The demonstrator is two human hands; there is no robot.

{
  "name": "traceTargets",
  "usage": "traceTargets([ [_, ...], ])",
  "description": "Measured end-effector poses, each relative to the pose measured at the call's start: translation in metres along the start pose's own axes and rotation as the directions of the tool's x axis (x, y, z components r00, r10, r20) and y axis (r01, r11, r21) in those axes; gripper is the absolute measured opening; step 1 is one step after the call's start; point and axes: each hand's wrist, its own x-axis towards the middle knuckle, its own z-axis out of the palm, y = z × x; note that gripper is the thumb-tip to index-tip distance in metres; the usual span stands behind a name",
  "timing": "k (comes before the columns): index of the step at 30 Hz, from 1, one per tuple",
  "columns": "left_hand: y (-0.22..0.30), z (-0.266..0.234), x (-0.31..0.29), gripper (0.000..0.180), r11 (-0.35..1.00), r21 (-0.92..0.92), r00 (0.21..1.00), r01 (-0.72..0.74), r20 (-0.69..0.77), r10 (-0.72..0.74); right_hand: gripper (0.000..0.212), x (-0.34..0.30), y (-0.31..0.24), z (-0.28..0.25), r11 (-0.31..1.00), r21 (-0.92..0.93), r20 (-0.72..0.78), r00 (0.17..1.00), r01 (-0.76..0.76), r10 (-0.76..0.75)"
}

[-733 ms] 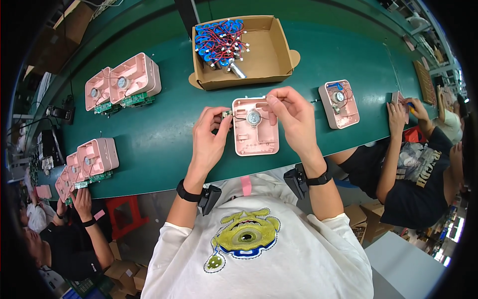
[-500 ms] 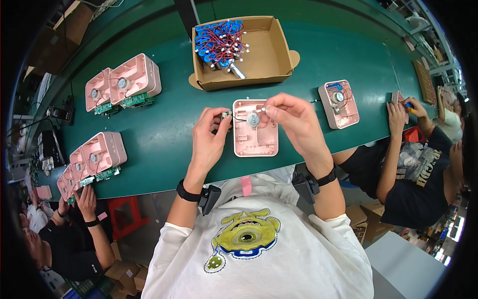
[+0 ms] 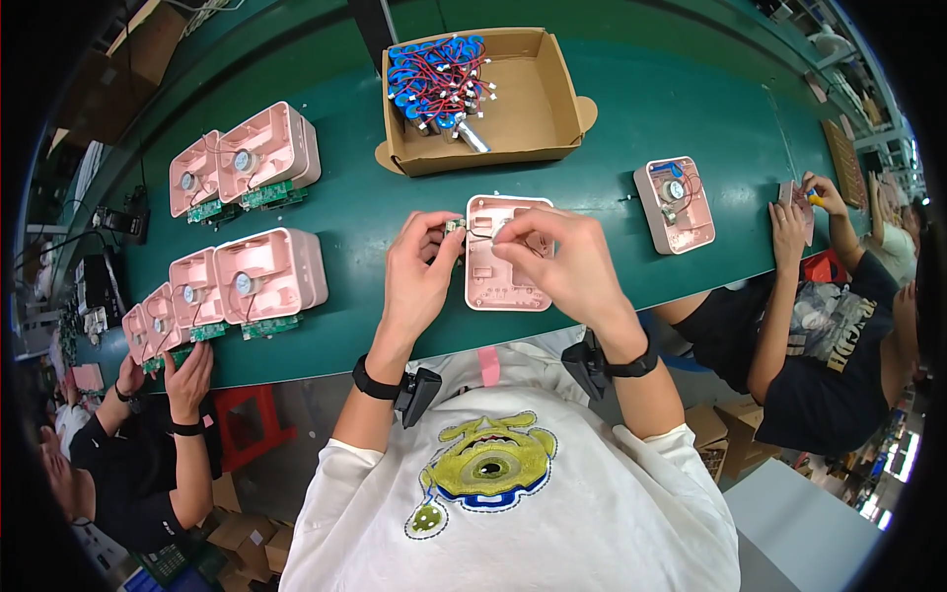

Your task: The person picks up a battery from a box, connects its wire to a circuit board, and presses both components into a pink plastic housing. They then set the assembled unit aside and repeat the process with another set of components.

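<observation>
A pink plastic housing (image 3: pixel 480 295) lies with its inside facing up on the bench in front of me. My left hand (image 3: pixel 418 268), at its upper left edge, pinches a small green circuit board (image 3: pixel 455 227). Dark wire (image 3: pixel 480 236) runs from beside that board into the housing. Over the housing, my right hand (image 3: pixel 562 259) has thumb and forefinger pinched together on a small white connector, mostly covered by the fingertips. The round speaker inside the housing is largely hidden behind this hand.
A cardboard box (image 3: pixel 538 118) of blue-wrapped cells with red and black leads stands beyond the housing. Another pink housing (image 3: pixel 679 237) lies to the right; several with green boards (image 3: pixel 271 327) line the left. Co-workers' hands (image 3: pixel 189 380) work at both sides.
My right hand has moved left and slightly down, toward the left hand, covering the speaker. At left, the co-worker's row of housings has shifted right, and another housing now shows in it.
</observation>
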Motion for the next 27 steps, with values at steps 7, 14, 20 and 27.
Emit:
traceTargets([
  [7,0.008,0.005,-0.009,0.02,0.985,0.146,0.996,-0.088,0.003,0.088,0.011,0.013,0.015,0.029,0.887,-0.394,-0.105,0.947,0.24,-0.302],
  [14,0.004,0.006,-0.013,0.02,0.977,0.151,0.988,-0.153,-0.012,0.156,0.011,0.011,0.021,0.033,0.864,-0.386,-0.111,0.913,0.324,-0.392],
  [20,0.003,0.008,-0.015,0.018,0.962,0.187,0.977,-0.198,-0.036,0.208,0.015,0.005,0.015,0.037,0.954,-0.229,-0.192,0.952,0.194,-0.24],
  [27,0.004,0.014,-0.019,0.023,0.882,0.334,0.928,-0.332,-0.05,0.368,0.018,0.005,0.012,0.036,0.954,-0.257,-0.213,0.953,0.157,-0.214],
])
